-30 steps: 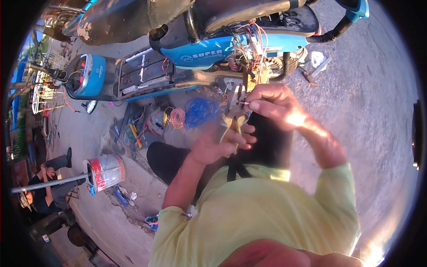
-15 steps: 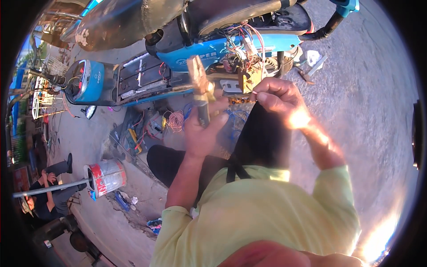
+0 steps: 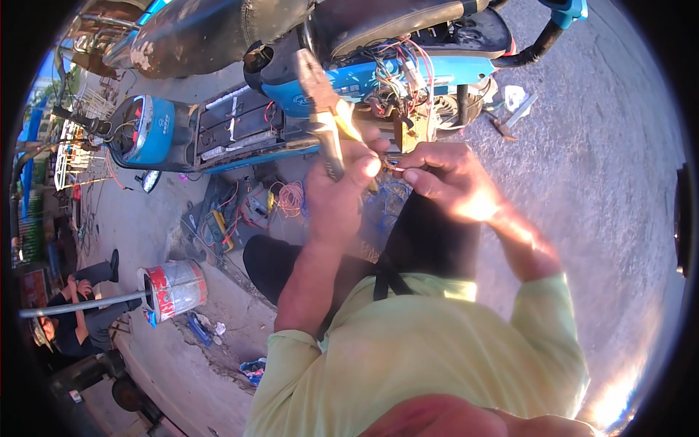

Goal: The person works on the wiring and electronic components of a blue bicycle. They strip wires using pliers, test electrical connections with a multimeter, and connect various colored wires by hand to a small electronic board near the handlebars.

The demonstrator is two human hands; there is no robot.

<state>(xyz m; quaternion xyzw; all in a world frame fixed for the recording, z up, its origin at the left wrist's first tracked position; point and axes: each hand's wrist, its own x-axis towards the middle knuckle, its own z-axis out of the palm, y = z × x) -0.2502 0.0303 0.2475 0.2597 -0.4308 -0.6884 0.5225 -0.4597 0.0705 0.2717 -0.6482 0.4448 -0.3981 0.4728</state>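
A pair of pliers [image 3: 317, 91] rests in my left hand [image 3: 336, 191], its jaws pointing up and away from me. That hand's thumb and fingers reach toward my right hand [image 3: 453, 179], which is closed in a pinch on a thin wire [image 3: 394, 168]. The wire's end lies in the small gap between both hands; its exact tip is too small to make out. Just beyond the fingers, a yellowish box-like part [image 3: 413, 131] hangs beside a tangle of wires [image 3: 397, 76] at the side of a blue electric scooter [image 3: 349, 81].
Tools and a coil of pink wire [image 3: 292, 198] lie on the ground left of my knees. Farther left stands a red and white bucket [image 3: 177, 290] with a pole by it, near a seated person [image 3: 80, 309]. A hammer [image 3: 502, 130] lies at the right.
My left hand, with the pliers, has come up and right to meet my right hand. My right hand has shifted slightly left, still pinching the wire.
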